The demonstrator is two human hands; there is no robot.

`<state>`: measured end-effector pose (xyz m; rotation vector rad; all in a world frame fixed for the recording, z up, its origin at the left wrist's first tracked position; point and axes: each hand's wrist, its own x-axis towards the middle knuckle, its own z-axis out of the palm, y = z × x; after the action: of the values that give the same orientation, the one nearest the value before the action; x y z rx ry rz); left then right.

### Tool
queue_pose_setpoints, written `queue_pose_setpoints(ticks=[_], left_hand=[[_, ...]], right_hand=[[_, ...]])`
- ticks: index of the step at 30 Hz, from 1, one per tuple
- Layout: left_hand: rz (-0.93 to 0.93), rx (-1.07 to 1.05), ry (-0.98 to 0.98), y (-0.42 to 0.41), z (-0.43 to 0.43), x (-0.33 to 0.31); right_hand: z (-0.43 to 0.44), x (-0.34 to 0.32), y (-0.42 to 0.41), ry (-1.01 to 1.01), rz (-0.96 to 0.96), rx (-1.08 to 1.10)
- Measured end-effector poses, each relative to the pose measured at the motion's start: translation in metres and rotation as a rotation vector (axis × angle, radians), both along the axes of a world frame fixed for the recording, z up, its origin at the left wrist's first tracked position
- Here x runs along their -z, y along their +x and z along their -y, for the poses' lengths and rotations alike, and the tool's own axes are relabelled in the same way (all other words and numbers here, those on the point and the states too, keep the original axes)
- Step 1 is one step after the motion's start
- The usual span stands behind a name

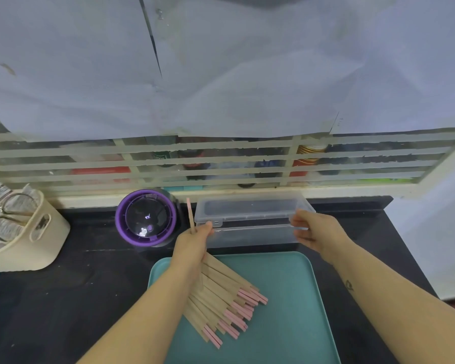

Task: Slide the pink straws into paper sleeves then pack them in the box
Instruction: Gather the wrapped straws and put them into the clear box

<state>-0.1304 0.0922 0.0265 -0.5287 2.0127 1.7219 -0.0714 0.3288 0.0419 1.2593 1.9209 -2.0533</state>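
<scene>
A black surface carries a teal tray near its front edge. Behind the tray's left corner stands a round purple-rimmed container with a dark lid. At far left, a cream basket holds scissors. White paper sheets cover the wall above a taped glass pane.

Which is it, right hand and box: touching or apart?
Touching. Head view shows the right hand gripping the box at its right end.
</scene>
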Motion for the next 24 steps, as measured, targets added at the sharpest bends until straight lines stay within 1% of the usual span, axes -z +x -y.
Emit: queue_pose_setpoints(ticks=[2, 4, 6, 9, 11, 13, 16, 19, 24], left_hand=[[-0.099, 0.012, -0.042, 0.003, 0.0, 0.0], [-0.208, 0.077, -0.091, 0.004, 0.0, 0.001], [-0.282, 0.179, -0.164, 0.005, -0.001, 0.004], [-0.31, 0.29, -0.251, 0.004, -0.003, 0.009], [-0.308, 0.311, -0.289, 0.001, -0.003, 0.011], [-0.319, 0.333, -0.323, -0.001, -0.004, 0.012], [-0.34, 0.351, -0.354, -0.003, -0.002, 0.014], [-0.326, 0.345, -0.364, -0.003, -0.001, 0.017], [-0.304, 0.386, -0.354, -0.002, 0.0, 0.025]], right_hand=[[0.002, -0.005, -0.001, 0.217, -0.048, -0.102], [0.005, -0.007, -0.004, 0.429, -0.088, -0.212], [0.007, -0.008, -0.008, 0.542, -0.109, -0.287], [0.011, -0.007, -0.01, 0.669, -0.106, -0.39], [0.017, -0.006, -0.009, 0.723, -0.127, -0.445], [0.025, -0.004, -0.006, 0.763, -0.181, -0.5], [0.033, -0.003, -0.005, 0.882, -0.281, -0.599], [0.03, -0.011, -0.013, 0.959, -0.332, -0.604], [0.018, -0.029, -0.048, 1.09, -0.308, -0.619]])
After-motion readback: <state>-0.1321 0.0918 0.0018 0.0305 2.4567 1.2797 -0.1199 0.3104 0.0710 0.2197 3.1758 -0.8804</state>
